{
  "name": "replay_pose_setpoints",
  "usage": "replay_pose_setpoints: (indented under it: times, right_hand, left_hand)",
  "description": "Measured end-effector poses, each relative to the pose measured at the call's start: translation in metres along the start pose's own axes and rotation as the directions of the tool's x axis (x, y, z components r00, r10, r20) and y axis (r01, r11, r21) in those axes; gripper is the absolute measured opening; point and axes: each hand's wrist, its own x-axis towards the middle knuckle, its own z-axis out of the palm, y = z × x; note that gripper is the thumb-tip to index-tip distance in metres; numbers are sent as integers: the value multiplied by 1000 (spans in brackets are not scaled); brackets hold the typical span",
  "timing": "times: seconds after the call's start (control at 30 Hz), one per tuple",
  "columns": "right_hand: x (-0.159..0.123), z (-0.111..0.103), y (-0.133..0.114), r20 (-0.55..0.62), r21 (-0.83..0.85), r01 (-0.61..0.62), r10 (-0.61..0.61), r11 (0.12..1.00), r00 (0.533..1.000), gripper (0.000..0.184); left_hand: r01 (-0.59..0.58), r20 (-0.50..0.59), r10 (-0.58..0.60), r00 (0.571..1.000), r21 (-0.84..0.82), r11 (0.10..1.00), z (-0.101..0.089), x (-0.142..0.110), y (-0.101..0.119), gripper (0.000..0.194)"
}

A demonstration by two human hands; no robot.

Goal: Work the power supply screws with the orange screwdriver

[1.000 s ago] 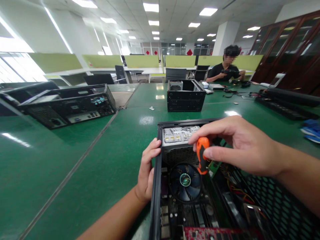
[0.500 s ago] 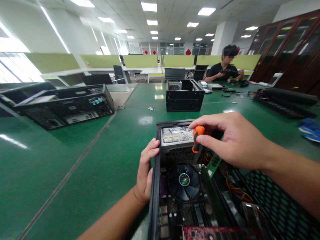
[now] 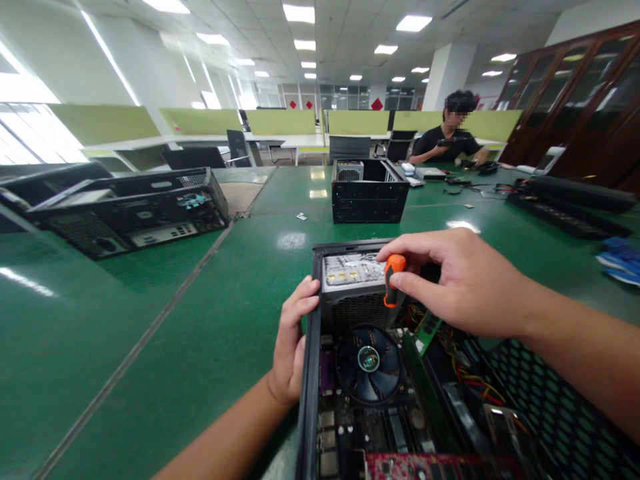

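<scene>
An opened black computer case (image 3: 309,380) lies in front of me, its inside facing up. My left hand (image 3: 293,340) is wrapped round the case's left edge. Between the thumb and fingers of my right hand (image 3: 467,283) is an orange and black screwdriver (image 3: 394,281), handle showing, its shaft hidden. It is held over the corner of the power supply (image 3: 353,270), which has a worn white label. Below that, inside the case, are a round cooling fan (image 3: 369,360), a green memory stick (image 3: 429,331), coloured cables (image 3: 473,380) and a red circuit board (image 3: 440,467).
A second black case (image 3: 370,202) stands farther back on the green table (image 3: 200,333). Another opened case (image 3: 145,217) lies at the left. Across the table sits a person (image 3: 445,143) holding a dark tool. Black panels (image 3: 565,207) and a blue item (image 3: 623,257) lie right.
My right hand and the screwdriver have shifted slightly left and down. My left hand stays on the case edge. Across the table, the person's one hand has lowered towards the tabletop.
</scene>
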Motion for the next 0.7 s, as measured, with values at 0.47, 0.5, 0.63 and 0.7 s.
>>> replay_pose_setpoints:
  times: [0.47, 0.5, 0.63, 0.7]
  right_hand:
    - [-1, 0, 8, 47, -13, -12, 13, 1000, 999, 46]
    - [-1, 0, 7, 53, -21, -29, 30, 999, 998, 46]
    - [-1, 3, 1, 14, -73, -110, 112, 991, 994, 12]
    - [0, 4, -4, -29, -94, -161, 159, 982, 987, 11]
  left_hand:
    - [0, 1, 0, 1000, 1, 1000, 2, 1, 2, 52]
    - [1, -3, -1, 1000, 2, 1000, 2, 1, 2, 53]
    - [-10, 0, 10, 1000, -3, 1000, 1, 2, 2, 53]
    - [-10, 5, 11, 1000, -5, 1000, 1, 2, 2, 53]
